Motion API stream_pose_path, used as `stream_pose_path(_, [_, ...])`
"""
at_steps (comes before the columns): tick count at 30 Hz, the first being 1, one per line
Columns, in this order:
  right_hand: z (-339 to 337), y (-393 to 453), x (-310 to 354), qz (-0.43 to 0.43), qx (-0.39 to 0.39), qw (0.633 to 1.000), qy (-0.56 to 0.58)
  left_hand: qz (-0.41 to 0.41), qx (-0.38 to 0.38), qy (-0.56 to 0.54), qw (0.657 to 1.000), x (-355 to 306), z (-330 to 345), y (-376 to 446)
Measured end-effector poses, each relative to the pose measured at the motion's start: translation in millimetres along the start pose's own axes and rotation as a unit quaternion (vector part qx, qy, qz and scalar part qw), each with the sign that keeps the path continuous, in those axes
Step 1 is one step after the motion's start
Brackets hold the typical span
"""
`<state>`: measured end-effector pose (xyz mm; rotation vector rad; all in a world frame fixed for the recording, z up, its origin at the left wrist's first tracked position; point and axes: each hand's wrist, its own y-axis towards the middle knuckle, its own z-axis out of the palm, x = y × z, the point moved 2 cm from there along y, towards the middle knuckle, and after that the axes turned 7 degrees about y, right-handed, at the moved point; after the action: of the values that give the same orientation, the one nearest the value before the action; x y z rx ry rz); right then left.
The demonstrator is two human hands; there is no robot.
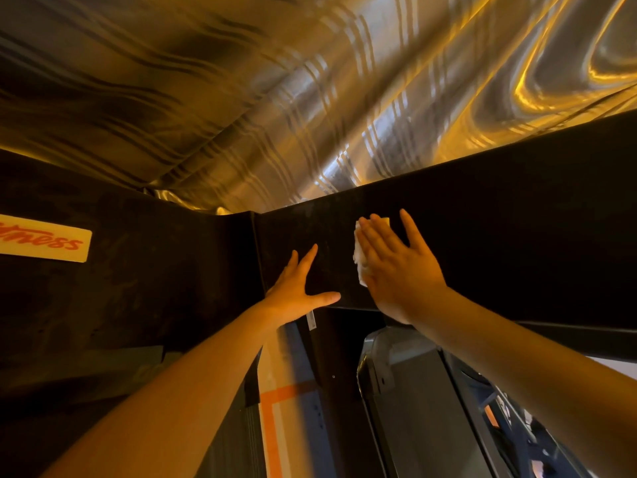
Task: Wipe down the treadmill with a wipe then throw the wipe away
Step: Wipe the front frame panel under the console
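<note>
Two hands up on the dark treadmill panel (482,236) here. Right hand (396,267) is flat, fingers straight and spread, pressing a crumpled white wipe (360,260) against the panel near its top edge; the wipe pokes out by the fingers. Left hand (296,291) is splayed wide open just beside it, holding nothing, resting on the panel by its lower edge. Cream sticker (44,241) with red lettering sits far left.

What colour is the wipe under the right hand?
White; the wipe shows beside the right hand in the head view.
</note>
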<state>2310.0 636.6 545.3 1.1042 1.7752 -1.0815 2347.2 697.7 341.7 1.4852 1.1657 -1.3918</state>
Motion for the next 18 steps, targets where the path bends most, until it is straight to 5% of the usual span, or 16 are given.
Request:
stream_pose_path(9, [-19, 70, -21, 0.01, 0.004, 1.0, -0.028, 0.002, 0.009, -0.007, 1.0, -1, -1, -3])
stream_pose_path(18, [-14, 34, -12, -0.002, -0.007, 1.0, 0.0, 0.015, -0.019, -0.043, 0.999, 7, 7, -1])
